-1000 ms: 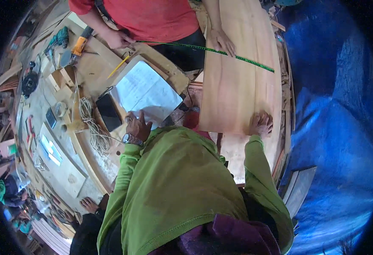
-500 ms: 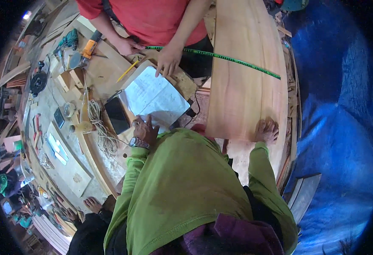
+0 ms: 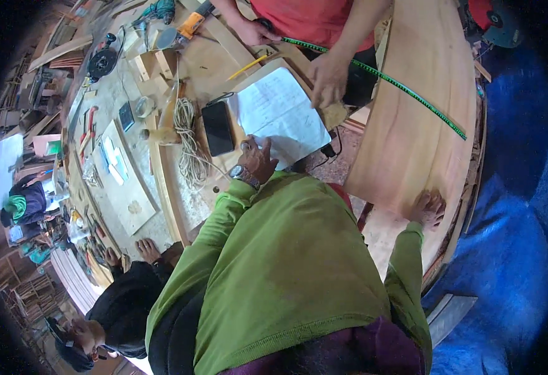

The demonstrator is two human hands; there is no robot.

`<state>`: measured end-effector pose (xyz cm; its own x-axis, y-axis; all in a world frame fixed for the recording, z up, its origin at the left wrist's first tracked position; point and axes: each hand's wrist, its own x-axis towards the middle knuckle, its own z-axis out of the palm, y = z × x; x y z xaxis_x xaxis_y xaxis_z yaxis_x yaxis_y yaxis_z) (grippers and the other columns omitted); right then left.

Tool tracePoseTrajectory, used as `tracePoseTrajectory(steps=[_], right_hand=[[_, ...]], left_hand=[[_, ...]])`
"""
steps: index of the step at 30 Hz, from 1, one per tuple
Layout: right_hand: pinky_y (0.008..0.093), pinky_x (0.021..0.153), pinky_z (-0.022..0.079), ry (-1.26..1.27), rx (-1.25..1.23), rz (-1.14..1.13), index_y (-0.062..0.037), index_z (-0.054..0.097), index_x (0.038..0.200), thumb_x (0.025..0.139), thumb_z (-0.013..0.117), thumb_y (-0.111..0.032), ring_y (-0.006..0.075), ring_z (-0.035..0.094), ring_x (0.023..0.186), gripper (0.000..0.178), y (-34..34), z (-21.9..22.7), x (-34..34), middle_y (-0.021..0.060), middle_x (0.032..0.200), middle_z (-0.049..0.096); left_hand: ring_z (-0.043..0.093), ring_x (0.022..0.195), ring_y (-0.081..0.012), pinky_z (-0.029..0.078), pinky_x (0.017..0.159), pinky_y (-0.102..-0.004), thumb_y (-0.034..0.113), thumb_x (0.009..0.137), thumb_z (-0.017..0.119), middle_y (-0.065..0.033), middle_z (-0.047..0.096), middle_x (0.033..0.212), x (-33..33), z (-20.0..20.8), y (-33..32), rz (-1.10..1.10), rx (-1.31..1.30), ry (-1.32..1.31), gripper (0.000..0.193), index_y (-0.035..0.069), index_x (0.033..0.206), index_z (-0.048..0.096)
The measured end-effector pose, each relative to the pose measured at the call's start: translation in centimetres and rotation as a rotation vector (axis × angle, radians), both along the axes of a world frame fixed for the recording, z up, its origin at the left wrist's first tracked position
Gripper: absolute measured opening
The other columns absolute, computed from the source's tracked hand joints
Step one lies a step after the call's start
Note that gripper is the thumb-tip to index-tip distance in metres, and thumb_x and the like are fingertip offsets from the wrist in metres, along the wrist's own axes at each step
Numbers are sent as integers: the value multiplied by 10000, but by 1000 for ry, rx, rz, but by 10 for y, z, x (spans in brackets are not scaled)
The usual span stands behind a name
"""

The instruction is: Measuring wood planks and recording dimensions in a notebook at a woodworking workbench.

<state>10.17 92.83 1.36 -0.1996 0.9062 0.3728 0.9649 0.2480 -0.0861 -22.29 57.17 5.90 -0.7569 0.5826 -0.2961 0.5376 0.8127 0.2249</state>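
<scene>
My left hand (image 3: pixel 258 160), with a metal watch at its wrist, lies at the near left edge of a creased white sheet of written paper (image 3: pixel 283 115). Its fingers are spread, and nothing is in them. My right hand (image 3: pixel 428 209) rests on the near part of a wide wooden board (image 3: pixel 405 131), its fingers stretched over the surface. Across that board lies a green tape measure (image 3: pixel 405 90). Opposite me a person in red has one hand (image 3: pixel 255 31) at the tape's left end and the other hand (image 3: pixel 330 78) at the paper's right edge.
Left of the paper are a dark phone (image 3: pixel 218 128), a coil of pale cord (image 3: pixel 188 137) and a yellow pencil (image 3: pixel 247 67). An orange angle grinder (image 3: pixel 189 26) lies farther back. A blue tarp (image 3: pixel 511 237) hangs at right. A person in black (image 3: pixel 130 300) is at lower left.
The view has shifted, so the workbench appears farther right. The person opposite has moved a hand rightward along the paper's edge. Both my hands keep their places.
</scene>
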Motion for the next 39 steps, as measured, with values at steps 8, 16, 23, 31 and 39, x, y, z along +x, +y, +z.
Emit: tracePoseTrajectory(steps=[8,16,23,31,39], right_hand=[[506,923,289,-55,63,-63,-193,498,1184,774,429,-611,301,382,1146,590,3,-10,6,35,1259,423],[513,944,259,-44,-24,-74,-206,475,1221,737,431,-644,302,349,1174,654,9,-16,13,48,1282,397],[517,950,248,-56,-79,-111,-224,461,1244,747,416,-638,307,328,1192,649,3,-9,6,61,1291,394],[517,968,237,33,-60,-92,-219,483,1222,762,416,-609,320,329,1201,607,1,-4,5,60,1308,394],[526,989,223,68,-45,-64,-232,485,1217,772,437,-539,350,323,1210,543,9,-20,14,137,1300,401]], left_hand=[[378,1080,-498,457,767,-510,338,732,602,-326,331,1214,2,-5,2,-6,-53,55,643,100,1280,361],[382,1072,-502,423,822,-495,360,725,606,-364,334,1200,1,-1,6,-4,-76,32,689,55,1277,331],[436,1045,-441,391,856,-467,351,742,598,-350,412,1120,1,-31,4,40,-85,234,679,-8,1247,321],[433,1055,-483,367,918,-465,340,755,559,-390,429,1118,-1,0,15,16,-151,64,669,-87,1214,326],[476,1039,-416,383,886,-441,400,754,539,-327,527,1025,5,25,25,-97,-297,98,728,-119,1220,328]])
